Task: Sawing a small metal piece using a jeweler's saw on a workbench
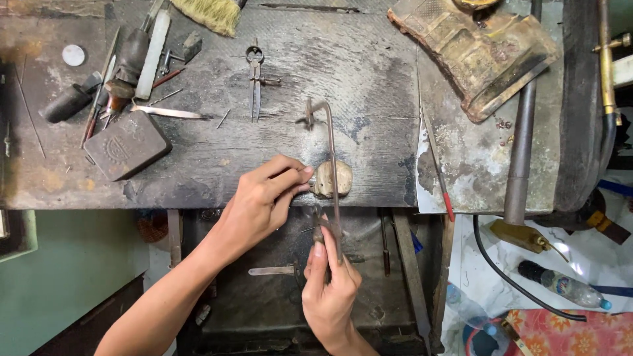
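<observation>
My right hand (330,290) grips the handle of a small metal-framed saw (331,158), whose thin frame reaches up over the dark, worn workbench (369,72). My left hand (264,198) pinches something small against the pale wooden bench peg (341,178) at the bench's front edge; the piece itself is too small to make out. The saw runs just right of my left fingertips, beside the peg.
On the bench lie metal dividers (255,76), a flat dark tin (126,145), files and tools at the left (132,59), a brush (211,13), and a scorched block (481,49). A pipe (521,145), torch hose and plastic bottle (564,285) sit at the right.
</observation>
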